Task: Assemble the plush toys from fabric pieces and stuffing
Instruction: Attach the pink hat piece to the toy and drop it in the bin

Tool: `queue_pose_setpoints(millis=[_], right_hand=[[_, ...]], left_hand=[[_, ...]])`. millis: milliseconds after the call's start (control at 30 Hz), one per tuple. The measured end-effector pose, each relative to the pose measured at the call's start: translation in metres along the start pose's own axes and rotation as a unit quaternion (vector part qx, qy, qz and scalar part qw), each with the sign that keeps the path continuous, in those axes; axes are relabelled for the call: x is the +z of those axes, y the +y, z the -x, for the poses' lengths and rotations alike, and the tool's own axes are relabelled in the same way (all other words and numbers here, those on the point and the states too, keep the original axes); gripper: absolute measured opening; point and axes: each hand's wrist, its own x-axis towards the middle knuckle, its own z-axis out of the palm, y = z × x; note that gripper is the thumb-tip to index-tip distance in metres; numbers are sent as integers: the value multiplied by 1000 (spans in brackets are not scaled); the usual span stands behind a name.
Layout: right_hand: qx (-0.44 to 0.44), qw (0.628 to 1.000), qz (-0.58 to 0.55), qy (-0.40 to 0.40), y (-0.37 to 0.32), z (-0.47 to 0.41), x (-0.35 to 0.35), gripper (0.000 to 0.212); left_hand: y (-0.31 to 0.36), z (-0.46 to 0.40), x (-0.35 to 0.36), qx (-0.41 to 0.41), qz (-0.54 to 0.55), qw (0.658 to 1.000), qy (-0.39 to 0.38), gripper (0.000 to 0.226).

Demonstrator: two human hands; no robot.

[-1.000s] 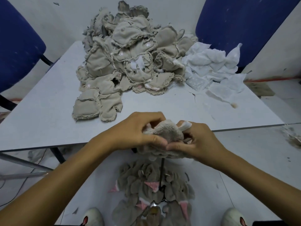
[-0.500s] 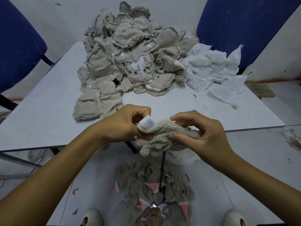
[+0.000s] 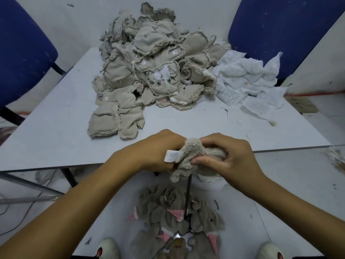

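A fuzzy beige plush piece (image 3: 194, 156) with a white label (image 3: 172, 156) sits between both hands at the table's near edge. My left hand (image 3: 155, 150) grips its left side, fingers curled under the label. My right hand (image 3: 229, 156) grips its right side, thumb pressing the fabric. A thin dark rod (image 3: 188, 195) runs down from under the piece. A large heap of beige inside-out fabric skins (image 3: 147, 71) lies on the grey table (image 3: 46, 131).
White fabric pieces (image 3: 248, 81) lie at the table's right rear. Turned grey plush pieces with pink ears (image 3: 177, 217) are piled on the floor between my shoes (image 3: 108, 249). Blue chairs (image 3: 22, 49) stand left and right. Cables lie on the floor at left.
My hands have come closer together around the plush piece, and the label has swung from the top to the left side, hanging in front of my left fingers.
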Motion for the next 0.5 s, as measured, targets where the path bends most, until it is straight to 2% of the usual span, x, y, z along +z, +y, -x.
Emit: queue_pose_setpoints(millis=[33, 100, 167, 200, 333, 500], right_hand=[[1, 1000, 1, 12, 0, 1, 0, 29], [2, 999, -8, 36, -1, 1, -2, 28], [-11, 999, 0, 47, -3, 0, -6, 24], [-20, 999, 15, 47, -5, -1, -7, 24], [-59, 992, 100, 56, -11, -2, -11, 25], [-87, 988, 106, 73, -12, -1, -11, 30]], left_hand=[[0, 0, -2, 2, 21, 1000, -7, 22], [-1, 5, -10, 13, 167, 986, -27, 39], [-1, 9, -17, 31, 357, 933, -26, 47], [0, 10, -18, 39, 409, 912, -4, 45], [8, 6, -16, 34, 393, 910, 128, 23], [8, 5, -10, 34, 397, 905, 151, 30]])
